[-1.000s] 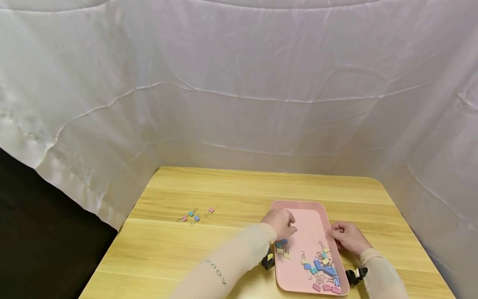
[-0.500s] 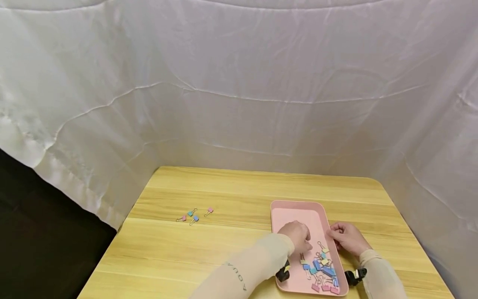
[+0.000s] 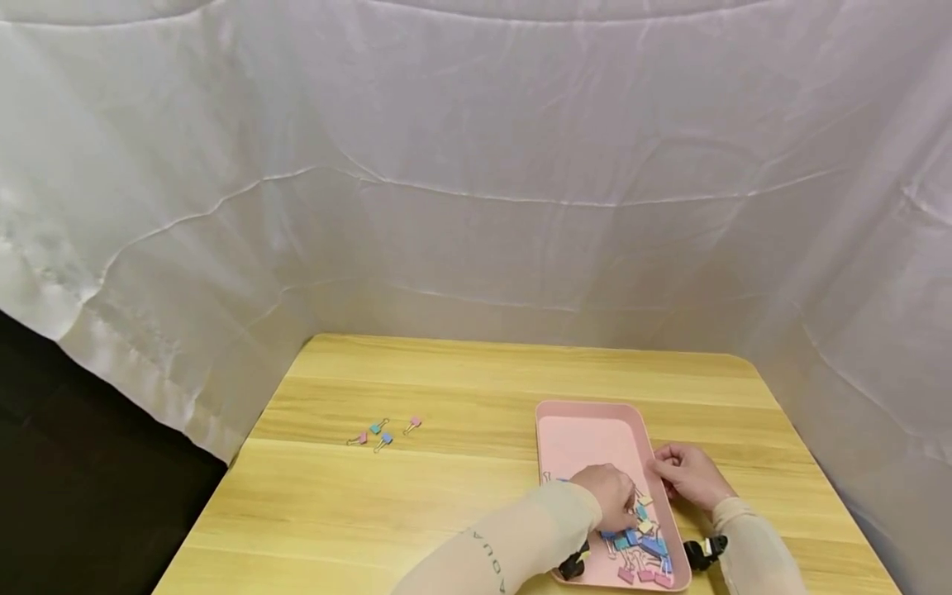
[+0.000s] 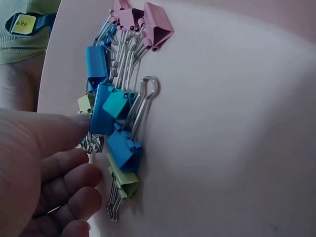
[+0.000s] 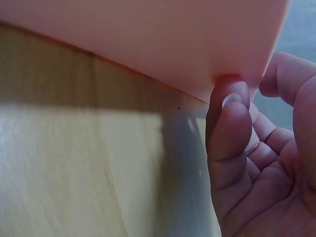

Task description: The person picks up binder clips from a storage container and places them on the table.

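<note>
My left hand (image 3: 610,496) is low inside the pink tray (image 3: 587,434), over a cluster of small coloured binder clips. In the left wrist view its thumb (image 4: 59,131) reaches to a blue binder clip (image 4: 102,111), with a gap between thumb and loosely bent fingers. Around it lie a teal clip (image 4: 119,102), a yellow-green clip (image 4: 123,177) and several blue and pink ones. My right hand (image 3: 692,475) pinches the tray's right rim; in the right wrist view the thumb (image 5: 229,123) presses the outer wall (image 5: 163,44).
On the wooden table (image 3: 446,487), to the left, lie a blue binder clip (image 3: 386,439), a teal one (image 3: 376,429) and two pink ones, including a pink clip (image 3: 415,421). A pale curtain (image 3: 476,248) hangs behind the table.
My left hand has moved right and nearer to me across the tray, from its left side to the clip cluster. The right hand stays at the rim.
</note>
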Available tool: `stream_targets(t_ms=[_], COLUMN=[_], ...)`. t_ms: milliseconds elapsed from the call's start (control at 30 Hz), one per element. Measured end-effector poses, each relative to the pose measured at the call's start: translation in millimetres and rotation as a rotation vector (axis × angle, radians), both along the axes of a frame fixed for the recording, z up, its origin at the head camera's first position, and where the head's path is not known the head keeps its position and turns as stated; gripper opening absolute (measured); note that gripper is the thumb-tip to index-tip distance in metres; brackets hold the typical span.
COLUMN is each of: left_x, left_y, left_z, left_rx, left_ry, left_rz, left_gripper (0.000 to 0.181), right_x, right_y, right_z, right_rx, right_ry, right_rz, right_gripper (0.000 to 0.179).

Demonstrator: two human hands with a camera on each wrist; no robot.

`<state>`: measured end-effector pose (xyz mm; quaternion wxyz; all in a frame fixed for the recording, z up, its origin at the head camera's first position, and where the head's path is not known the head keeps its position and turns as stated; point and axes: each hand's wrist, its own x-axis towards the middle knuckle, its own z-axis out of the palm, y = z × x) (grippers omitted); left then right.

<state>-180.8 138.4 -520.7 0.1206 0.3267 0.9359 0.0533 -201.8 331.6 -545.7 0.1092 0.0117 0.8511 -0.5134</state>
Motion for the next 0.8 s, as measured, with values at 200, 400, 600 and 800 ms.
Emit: stream_targets(t_ms=[200, 400, 600, 800], left_x=[-0.6, -0.6, -2.2, -3.0], left_y=[-2.1, 2.8, 3.8, 4.4], left_z=[-0.3, -5.8, -9.8, -9.8], left_rx=[-0.018, -0.037, -0.044, -0.062], left_ry=[0.008, 0.053, 0.043, 0.042], left_rz=[-0.06, -0.044, -0.019, -0.014], left_gripper=[0.02, 0.028, 0.025, 0.023], right_x=[0.0, -0.6, -1.4, -1.0], right_y=[-0.3, -0.6, -0.3, -2.2], right_z=[-1.2, -3.5, -5.1, -1.0], right_rx=[0.019, 0.014, 0.005, 0.003], right_ry=[0.009, 0.009, -0.007, -0.013], right_rz=[0.005, 0.008, -0.008, -0.015], right_gripper=[0.023, 0.022, 0.021, 0.021])
